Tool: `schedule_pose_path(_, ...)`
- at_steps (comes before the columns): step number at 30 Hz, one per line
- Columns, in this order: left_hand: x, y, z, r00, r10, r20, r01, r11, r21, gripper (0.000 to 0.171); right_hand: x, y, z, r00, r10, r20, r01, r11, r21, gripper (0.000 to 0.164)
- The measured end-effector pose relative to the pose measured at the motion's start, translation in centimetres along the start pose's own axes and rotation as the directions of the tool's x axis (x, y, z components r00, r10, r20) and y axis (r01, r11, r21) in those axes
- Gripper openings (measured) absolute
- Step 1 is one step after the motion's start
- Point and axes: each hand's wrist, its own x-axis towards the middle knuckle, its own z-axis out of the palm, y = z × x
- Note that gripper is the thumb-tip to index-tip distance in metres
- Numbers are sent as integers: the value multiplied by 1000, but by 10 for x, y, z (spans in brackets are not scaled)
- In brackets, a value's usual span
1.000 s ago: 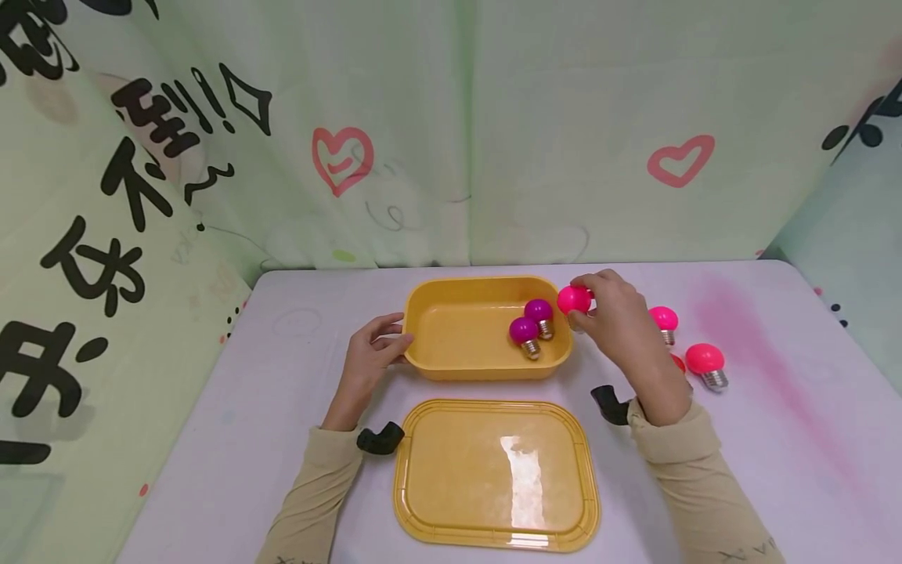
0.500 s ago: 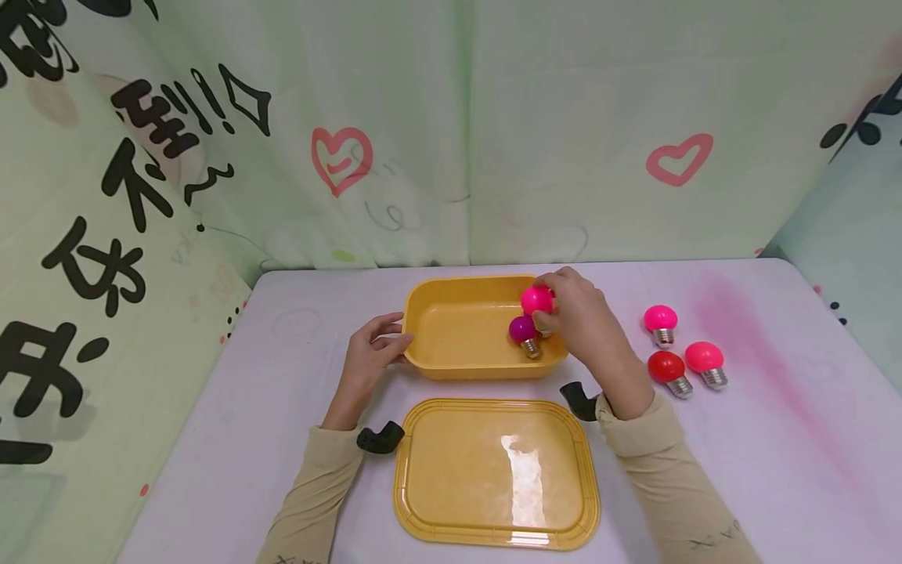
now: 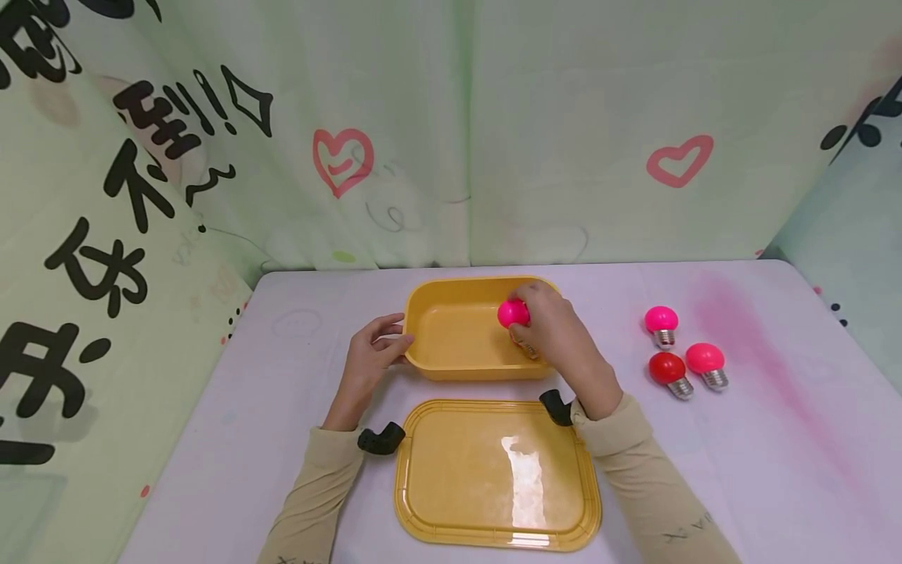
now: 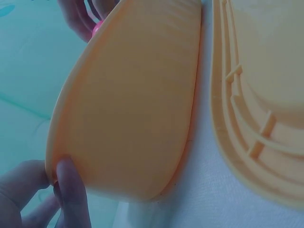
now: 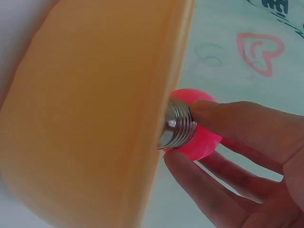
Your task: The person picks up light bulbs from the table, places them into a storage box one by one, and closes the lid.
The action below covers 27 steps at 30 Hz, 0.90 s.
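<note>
My left hand (image 3: 372, 352) pinches the left end of a yellow plastic box (image 3: 451, 374); the left wrist view has the thumb (image 4: 72, 185) on its wall. Over the box's right half, my right hand (image 3: 557, 333) holds a bright pink light bulb (image 3: 512, 313). Up close, the right wrist view reveals thumb and fingers around the bulb near its silver screw base (image 5: 176, 124). The bulb is above the rim in that view. Behind the right hand the purple bulbs in the box are almost wholly hidden.
A yellow lid (image 3: 486, 470) lies flat in front of the box. To the right on the white table are a red bulb (image 3: 666, 367) and two pink bulbs, one at the back (image 3: 661, 318) and one farther right (image 3: 705, 358). A pale green curtain (image 3: 535, 157) hangs behind.
My right hand has carried the pink bulb leftward from beyond the box's right end to over its inside, covering the purple bulbs. The left hand and box have stayed put.
</note>
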Motion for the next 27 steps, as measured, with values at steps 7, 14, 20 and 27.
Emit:
schedule_pose_path(7,0,0,0,1000,-5,-6,5,1000,-1,46,4,0,16,1000,-4,7,4,1000,-9,36)
schedule_pose_path(14,1,1,1,1000,-6,-1,6,1000,6,45,6,0,25,999,-4,35,5,1000,-30,36)
schedule_pose_path(20,0,1,1,1000,-2,1,2,1000,1,46,8,0,31,999,-25,43,27,998,-51,36)
schedule_pose_path(27,-1,1,1,1000,-6,-1,6,1000,1,45,10,-1,37,998,-31,51,34,997,-62,35)
